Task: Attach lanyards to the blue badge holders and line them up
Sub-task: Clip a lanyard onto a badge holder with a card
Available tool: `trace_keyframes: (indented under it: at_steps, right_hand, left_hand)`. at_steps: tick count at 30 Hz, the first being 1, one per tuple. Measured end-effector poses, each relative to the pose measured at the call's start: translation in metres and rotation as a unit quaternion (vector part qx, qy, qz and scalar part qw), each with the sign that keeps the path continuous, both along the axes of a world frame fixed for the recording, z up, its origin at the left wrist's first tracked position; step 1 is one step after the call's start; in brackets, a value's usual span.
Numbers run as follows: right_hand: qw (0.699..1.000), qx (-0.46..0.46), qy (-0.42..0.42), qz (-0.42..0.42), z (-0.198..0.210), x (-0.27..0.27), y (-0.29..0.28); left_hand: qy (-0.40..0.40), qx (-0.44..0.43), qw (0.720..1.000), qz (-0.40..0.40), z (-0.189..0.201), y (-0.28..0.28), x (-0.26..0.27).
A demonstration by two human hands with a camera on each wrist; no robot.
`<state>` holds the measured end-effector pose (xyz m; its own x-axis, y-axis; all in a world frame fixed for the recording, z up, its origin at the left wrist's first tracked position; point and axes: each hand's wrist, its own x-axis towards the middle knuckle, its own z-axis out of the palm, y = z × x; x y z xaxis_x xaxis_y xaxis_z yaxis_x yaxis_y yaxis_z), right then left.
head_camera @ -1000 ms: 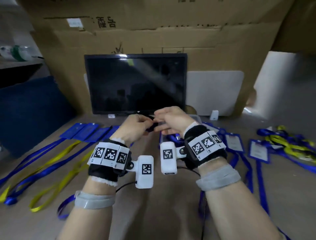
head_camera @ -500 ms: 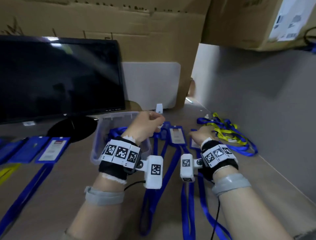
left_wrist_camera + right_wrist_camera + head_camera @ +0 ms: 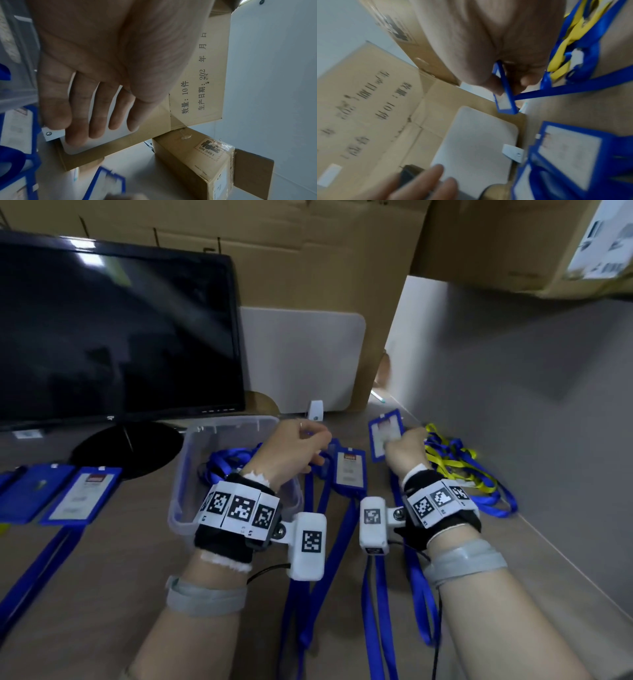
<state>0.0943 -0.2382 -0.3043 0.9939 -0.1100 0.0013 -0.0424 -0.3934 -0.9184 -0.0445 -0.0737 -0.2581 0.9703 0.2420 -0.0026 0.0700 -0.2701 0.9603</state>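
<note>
My right hand (image 3: pixel 400 440) pinches the lower edge of a blue badge holder (image 3: pixel 385 434) and holds it tilted up off the table. The right wrist view shows thumb and fingers (image 3: pixel 494 86) clamped on that holder (image 3: pixel 505 102), with a blue lanyard strap (image 3: pixel 573 86) running off it. My left hand (image 3: pixel 318 446) hovers beside the clear bin, fingers (image 3: pixel 96 121) relaxed and holding nothing. Another blue badge holder (image 3: pixel 349 470) lies flat between the hands, its lanyard (image 3: pixel 322 577) trailing toward me.
A clear plastic bin (image 3: pixel 185 474) holds blue lanyards. A tangle of yellow and blue lanyards (image 3: pixel 459 467) lies by the grey wall at right. More badge holders (image 3: pixel 82 494) lie at left. A monitor (image 3: pixel 116 330), a white board (image 3: pixel 301 357) and cardboard boxes stand behind.
The view has swung right. The hands have parted: the right reached to the rightmost badge holder and tilted it up, while the left let go and hovers near the bin.
</note>
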Motion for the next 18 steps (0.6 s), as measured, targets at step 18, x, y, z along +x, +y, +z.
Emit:
trace_keyframes:
  at_steps: [18]
  right_hand:
    - [0.93,0.075,-0.105,0.343,0.054,-0.096,0.085]
  left_hand:
    - [-0.089,-0.084,0.987,0.1,0.01,0.058,-0.058]
